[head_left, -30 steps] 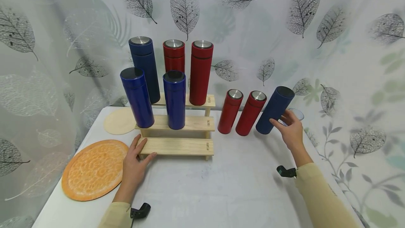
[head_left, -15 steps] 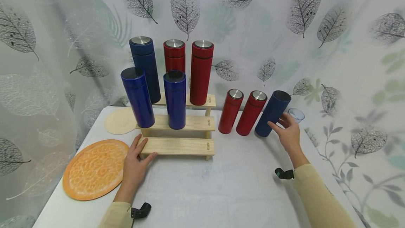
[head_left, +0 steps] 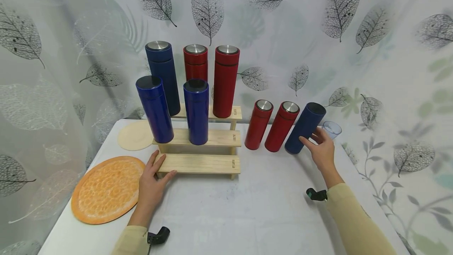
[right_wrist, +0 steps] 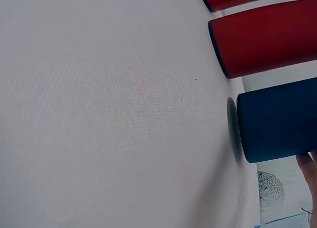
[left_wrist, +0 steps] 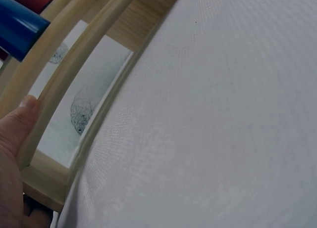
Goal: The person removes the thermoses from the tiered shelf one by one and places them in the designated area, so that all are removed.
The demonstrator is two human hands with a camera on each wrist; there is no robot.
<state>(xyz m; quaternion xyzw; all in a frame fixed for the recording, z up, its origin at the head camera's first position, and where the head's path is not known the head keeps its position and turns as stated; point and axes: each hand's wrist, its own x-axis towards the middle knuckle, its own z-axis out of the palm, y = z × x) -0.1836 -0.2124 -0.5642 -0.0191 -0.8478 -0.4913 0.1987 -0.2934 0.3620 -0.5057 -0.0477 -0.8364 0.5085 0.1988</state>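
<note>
My right hand [head_left: 323, 150] holds a matte dark blue thermos flask [head_left: 305, 128] by its right side, at the right end of a row with two red flasks [head_left: 282, 126] on the table. In the right wrist view the blue flask's base [right_wrist: 243, 129] is at or just above the cloth, beside its shadow; whether it touches is hard to tell. My left hand [head_left: 151, 180] grips the left end of the three-step wooden stand [head_left: 198, 163], thumb [left_wrist: 25, 114] on the front edge of the lowest step. Nothing stands on that step.
Two glossy blue flasks [head_left: 196, 113] stand on the middle step. A dark blue flask [head_left: 162, 78] and two red flasks [head_left: 226, 82] occupy the top one. A round orange mat [head_left: 107, 190] and a pale disc [head_left: 134, 135] lie left; a clear glass [head_left: 332, 129] stands behind my right hand.
My right hand has lowered the dark blue flask a little, mostly in the first half second, and more of the glass behind shows. The left hand stays on the stand.
</note>
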